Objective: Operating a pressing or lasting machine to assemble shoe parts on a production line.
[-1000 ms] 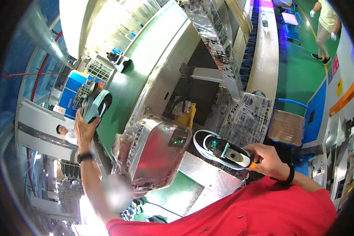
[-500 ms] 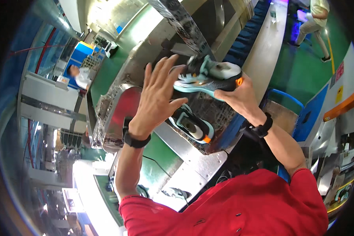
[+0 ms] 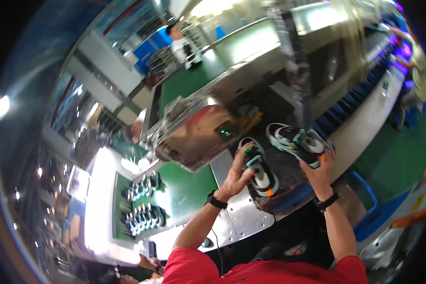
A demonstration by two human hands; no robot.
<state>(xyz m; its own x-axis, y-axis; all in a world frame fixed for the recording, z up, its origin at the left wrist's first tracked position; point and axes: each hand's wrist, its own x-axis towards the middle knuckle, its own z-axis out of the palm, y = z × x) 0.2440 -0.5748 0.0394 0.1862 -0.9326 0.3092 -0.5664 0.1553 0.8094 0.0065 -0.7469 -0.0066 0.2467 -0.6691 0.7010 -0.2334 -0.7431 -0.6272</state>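
Two black, white and mint-green sneakers with orange heel patches are side by side over a dark work surface (image 3: 288, 187). My right hand (image 3: 321, 173) is closed round the heel of the right sneaker (image 3: 296, 142), whose toe points far left. My left hand (image 3: 235, 176) is at the near left side of the left sneaker (image 3: 260, 170), fingers curved against its front part and thumb along its side. That shoe's toe points away from me. The undersides of both shoes are hidden. A black band circles each of my wrists.
A plastic-wrapped machine box (image 3: 194, 137) with a small lit display stands left of the shoes. A wrapped post (image 3: 293, 61) rises behind them. Several sneakers (image 3: 144, 217) line a green belt (image 3: 187, 187) at left. People are at the far left, far right and lower left.
My right hand has lowered its sneaker and turned it beside the other. My left hand, spread in the air before, has come down onto the left sneaker. The view has swung.
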